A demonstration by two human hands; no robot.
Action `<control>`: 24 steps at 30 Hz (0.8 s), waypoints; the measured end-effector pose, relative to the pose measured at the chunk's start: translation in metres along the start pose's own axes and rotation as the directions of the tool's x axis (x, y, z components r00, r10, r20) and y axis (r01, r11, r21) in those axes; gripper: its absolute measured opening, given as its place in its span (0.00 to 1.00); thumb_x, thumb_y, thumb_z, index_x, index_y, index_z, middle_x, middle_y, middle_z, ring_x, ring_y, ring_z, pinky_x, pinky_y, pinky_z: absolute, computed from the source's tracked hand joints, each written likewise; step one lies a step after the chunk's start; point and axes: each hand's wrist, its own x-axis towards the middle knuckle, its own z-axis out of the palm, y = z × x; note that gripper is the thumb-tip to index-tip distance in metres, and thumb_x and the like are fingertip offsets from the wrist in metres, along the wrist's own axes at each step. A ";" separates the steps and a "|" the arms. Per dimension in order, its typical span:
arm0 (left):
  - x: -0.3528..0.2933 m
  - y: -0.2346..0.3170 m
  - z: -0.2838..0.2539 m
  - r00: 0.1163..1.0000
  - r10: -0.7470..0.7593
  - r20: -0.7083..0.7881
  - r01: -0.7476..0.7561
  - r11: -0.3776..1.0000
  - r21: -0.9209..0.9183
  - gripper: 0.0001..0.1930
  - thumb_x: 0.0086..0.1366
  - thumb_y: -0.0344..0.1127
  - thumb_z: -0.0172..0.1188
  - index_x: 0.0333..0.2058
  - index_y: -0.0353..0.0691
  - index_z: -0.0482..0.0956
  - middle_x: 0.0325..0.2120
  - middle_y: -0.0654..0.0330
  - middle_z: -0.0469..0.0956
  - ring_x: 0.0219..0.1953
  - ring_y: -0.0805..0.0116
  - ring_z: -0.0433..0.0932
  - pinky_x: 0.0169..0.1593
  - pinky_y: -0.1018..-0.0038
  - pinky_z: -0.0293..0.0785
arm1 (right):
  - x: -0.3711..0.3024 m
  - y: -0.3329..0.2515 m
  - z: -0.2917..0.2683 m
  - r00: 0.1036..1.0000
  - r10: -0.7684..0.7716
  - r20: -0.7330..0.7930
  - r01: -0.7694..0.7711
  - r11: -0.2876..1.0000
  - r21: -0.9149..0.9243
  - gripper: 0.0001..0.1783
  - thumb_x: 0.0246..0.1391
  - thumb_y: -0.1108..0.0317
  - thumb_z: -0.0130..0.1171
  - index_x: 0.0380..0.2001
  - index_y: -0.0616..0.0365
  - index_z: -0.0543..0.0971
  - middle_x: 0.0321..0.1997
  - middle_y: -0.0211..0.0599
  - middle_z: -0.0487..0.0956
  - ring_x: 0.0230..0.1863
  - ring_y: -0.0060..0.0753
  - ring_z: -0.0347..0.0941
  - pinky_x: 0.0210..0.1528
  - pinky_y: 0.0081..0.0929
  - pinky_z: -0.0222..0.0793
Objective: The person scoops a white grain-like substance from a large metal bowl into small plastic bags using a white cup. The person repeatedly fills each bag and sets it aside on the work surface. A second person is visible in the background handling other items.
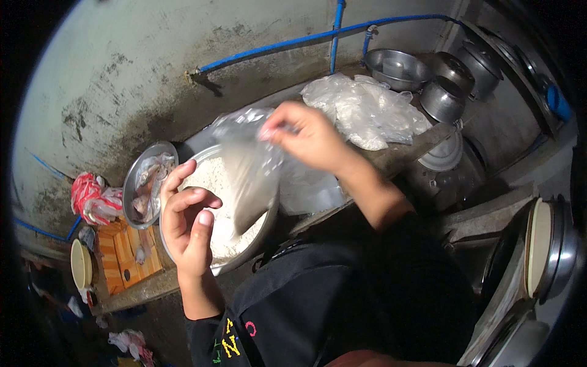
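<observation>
My right hand pinches a clear plastic bag by its upper edge. The bag hangs blurred by motion over a wide metal basin, with white flour-like powder inside. At the basin's left rim, my left hand is raised with curved fingers and the thumb apart, and nothing shows in it. Part of the powder is hidden behind the bag and my left hand.
Several clear bags of white powder lie on the ledge to the right, before metal bowls and pots. Left of the basin stands a metal bowl holding a plastic bag, above an orange wooden board. Blue pipes cross the wall.
</observation>
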 end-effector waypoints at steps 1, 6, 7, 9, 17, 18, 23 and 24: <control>-0.003 0.000 0.001 1.000 -0.018 -0.003 0.018 1.000 0.000 0.12 0.55 0.32 0.53 0.38 0.36 0.70 0.50 0.45 0.60 0.31 0.71 0.71 0.39 0.74 0.69 | 0.002 0.005 -0.015 0.999 0.007 -0.052 -0.008 1.000 -0.025 0.03 0.46 0.74 0.57 0.27 0.59 0.74 0.29 0.29 0.75 0.34 0.18 0.69 0.38 0.17 0.65; -0.022 -0.012 -0.006 0.981 -0.191 -0.037 0.191 0.982 -0.018 0.14 0.55 0.32 0.53 0.41 0.35 0.69 0.50 0.47 0.60 0.33 0.72 0.70 0.40 0.74 0.68 | -0.004 0.035 -0.078 0.971 0.032 -0.237 -0.104 0.948 -0.301 0.04 0.46 0.74 0.57 0.28 0.59 0.74 0.29 0.27 0.74 0.34 0.16 0.67 0.37 0.15 0.63; -0.028 -0.020 -0.010 0.972 -0.229 -0.055 0.226 0.973 -0.051 0.14 0.55 0.32 0.53 0.41 0.36 0.69 0.50 0.48 0.60 0.33 0.72 0.70 0.40 0.75 0.67 | -0.012 0.048 -0.098 0.948 0.037 -0.315 -0.158 0.917 -0.367 0.04 0.46 0.74 0.57 0.28 0.59 0.74 0.29 0.28 0.74 0.34 0.18 0.68 0.37 0.16 0.63; -0.040 -0.028 -0.019 0.955 -0.280 -0.093 0.270 0.957 -0.107 0.15 0.56 0.31 0.52 0.43 0.36 0.68 0.50 0.50 0.62 0.32 0.73 0.68 0.40 0.75 0.67 | -0.029 0.083 -0.138 0.892 -0.020 -0.452 -0.238 0.829 -0.506 0.05 0.46 0.72 0.56 0.28 0.60 0.74 0.29 0.32 0.75 0.33 0.24 0.69 0.37 0.20 0.64; -0.103 -0.053 -0.024 0.768 -0.583 -0.264 0.558 0.812 -0.171 0.15 0.56 0.29 0.50 0.44 0.36 0.68 0.46 0.54 0.67 0.31 0.74 0.68 0.38 0.77 0.65 | -0.136 0.246 -0.216 0.788 0.024 -0.615 -0.608 0.187 -0.771 0.21 0.40 0.67 0.59 0.41 0.57 0.69 0.46 0.47 0.69 0.49 0.46 0.65 0.51 0.37 0.59; -0.110 -0.054 -0.023 0.725 -0.620 -0.299 0.587 0.784 -0.202 0.15 0.56 0.29 0.50 0.43 0.36 0.68 0.45 0.54 0.67 0.32 0.74 0.68 0.39 0.77 0.65 | -0.145 0.245 -0.205 0.799 -0.160 -0.580 -0.566 0.129 -0.814 0.23 0.40 0.67 0.58 0.42 0.57 0.68 0.48 0.48 0.67 0.50 0.47 0.63 0.52 0.39 0.58; -0.112 -0.051 -0.016 0.640 -0.682 -0.353 0.661 0.724 -0.200 0.16 0.55 0.27 0.47 0.44 0.33 0.68 0.43 0.55 0.69 0.32 0.73 0.68 0.39 0.78 0.64 | -0.131 0.190 -0.112 0.937 0.050 -0.344 -0.309 0.577 -0.756 0.22 0.43 0.71 0.56 0.45 0.57 0.66 0.49 0.47 0.66 0.51 0.46 0.63 0.53 0.38 0.58; -0.110 -0.052 -0.016 0.650 -0.680 -0.339 0.660 0.726 -0.193 0.16 0.55 0.27 0.47 0.44 0.33 0.68 0.42 0.55 0.69 0.32 0.73 0.68 0.39 0.78 0.64 | -0.147 0.221 -0.089 0.988 -0.040 -0.148 -0.042 0.858 -0.513 0.17 0.47 0.72 0.53 0.42 0.58 0.67 0.45 0.46 0.69 0.48 0.44 0.65 0.51 0.34 0.60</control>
